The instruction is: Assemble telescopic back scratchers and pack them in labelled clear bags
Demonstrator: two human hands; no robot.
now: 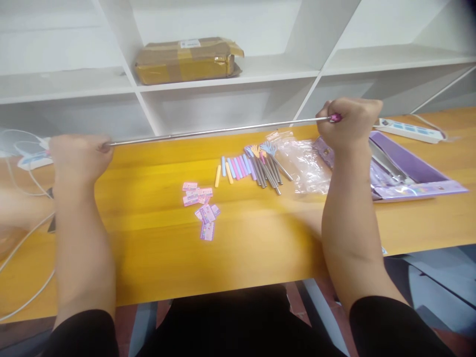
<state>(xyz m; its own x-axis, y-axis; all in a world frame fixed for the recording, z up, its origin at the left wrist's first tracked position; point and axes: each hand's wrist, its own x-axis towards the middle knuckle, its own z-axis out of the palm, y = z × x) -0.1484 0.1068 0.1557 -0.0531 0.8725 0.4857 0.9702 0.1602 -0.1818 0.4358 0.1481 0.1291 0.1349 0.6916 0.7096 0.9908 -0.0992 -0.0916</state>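
Note:
A thin silver telescopic rod (pixel 223 130) stretches between my two raised hands above the table. My left hand (pixel 80 157) is closed round its left end. At the other end, my right hand (pixel 347 121) is wrapped round a part with a pink piece showing. Beyond the rod's middle, metal rods with coloured hand-shaped ends (pixel 266 168) lie in a pile on the table. Beside them is a row of pastel tubes (pixel 238 167) in blue, pink, purple and yellow. Small pink and purple printed cards (pixel 207 214) lie nearer to me.
The wooden table (pixel 159 267) stands against white shelves holding a taped cardboard box (pixel 186 62). Clear plastic bags (pixel 307 166) and an open purple box (pixel 412 158) lie at the right. A power strip (pixel 409 130) is behind; white cables (pixel 28 238) run along the left.

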